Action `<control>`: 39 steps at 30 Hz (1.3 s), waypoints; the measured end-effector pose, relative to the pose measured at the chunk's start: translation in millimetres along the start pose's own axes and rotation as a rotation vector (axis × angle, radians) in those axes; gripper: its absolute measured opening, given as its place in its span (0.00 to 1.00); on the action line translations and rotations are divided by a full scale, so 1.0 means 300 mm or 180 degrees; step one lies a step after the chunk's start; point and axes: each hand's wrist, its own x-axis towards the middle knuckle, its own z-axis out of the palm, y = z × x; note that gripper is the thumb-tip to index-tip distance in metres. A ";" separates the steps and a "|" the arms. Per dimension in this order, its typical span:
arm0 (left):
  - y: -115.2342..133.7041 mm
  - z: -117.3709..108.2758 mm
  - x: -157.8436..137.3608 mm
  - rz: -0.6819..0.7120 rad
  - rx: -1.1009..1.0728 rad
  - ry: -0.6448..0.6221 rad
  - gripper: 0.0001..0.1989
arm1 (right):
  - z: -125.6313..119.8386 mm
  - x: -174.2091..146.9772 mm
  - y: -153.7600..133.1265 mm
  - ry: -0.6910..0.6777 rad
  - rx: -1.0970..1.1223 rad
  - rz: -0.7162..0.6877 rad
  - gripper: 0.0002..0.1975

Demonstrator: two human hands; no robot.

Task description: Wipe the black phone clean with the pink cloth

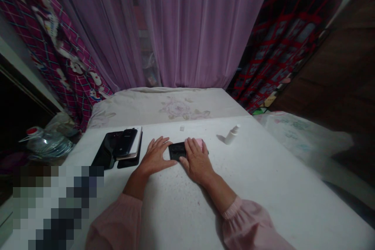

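Observation:
A black smartphone (177,151) lies flat on the white table in front of me, its glossy dark face up. My left hand (156,155) grips its left end, with the thumb at the near corner and the fingers at the far corner. Over the phone's right half lies my right hand (197,160), pressing down a pink cloth (200,143). Most of that cloth is hidden under the fingers, and only a pink patch shows at the far right.
Left of my hands, several phones and a dark tablet (106,150) lie partly stacked, a black phone (127,142) on top. A small white spray bottle (231,135) stands to the right. Beyond the phone lies a small pale square (182,128). A large plastic bottle (43,142) sits off the table's left side.

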 end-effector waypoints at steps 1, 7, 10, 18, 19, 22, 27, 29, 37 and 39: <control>0.003 -0.002 0.000 -0.0017 0.0012 -0.0011 0.34 | -0.003 -0.004 -0.019 -0.0025 0.0049 -0.0152 0.32; 0.010 -0.011 -0.001 -0.0040 0.0058 -0.0071 0.34 | -0.009 -0.008 -0.007 -0.0070 0.0058 -0.0198 0.31; 0.008 -0.013 -0.001 -0.0041 0.0049 -0.0073 0.35 | -0.002 0.002 0.050 -0.0030 -0.0057 0.0104 0.32; 0.007 -0.011 -0.001 -0.0044 0.0053 -0.0085 0.36 | 0.009 0.010 0.084 0.0003 -0.0141 0.0329 0.33; 0.008 -0.011 -0.001 -0.0042 0.0061 -0.0080 0.36 | 0.009 0.007 0.067 0.0024 -0.0103 0.0214 0.33; 0.012 -0.011 0.000 -0.0050 0.0066 -0.0062 0.35 | 0.008 -0.004 0.010 0.0040 0.0018 -0.0214 0.32; 0.014 -0.011 0.001 -0.0062 0.0081 -0.0063 0.35 | -0.003 0.000 0.006 -0.0002 0.0089 -0.0277 0.30; 0.014 -0.012 0.000 -0.0058 0.0089 -0.0084 0.35 | -0.008 0.011 0.038 -0.0010 0.0044 -0.0088 0.29; -0.007 0.004 -0.002 0.0009 0.0057 0.0050 0.35 | -0.048 0.038 0.095 0.0023 -0.0032 0.0219 0.24; -0.021 0.020 0.004 -0.0009 0.0029 0.0243 0.34 | -0.075 0.039 0.086 0.0048 -0.0074 0.0319 0.23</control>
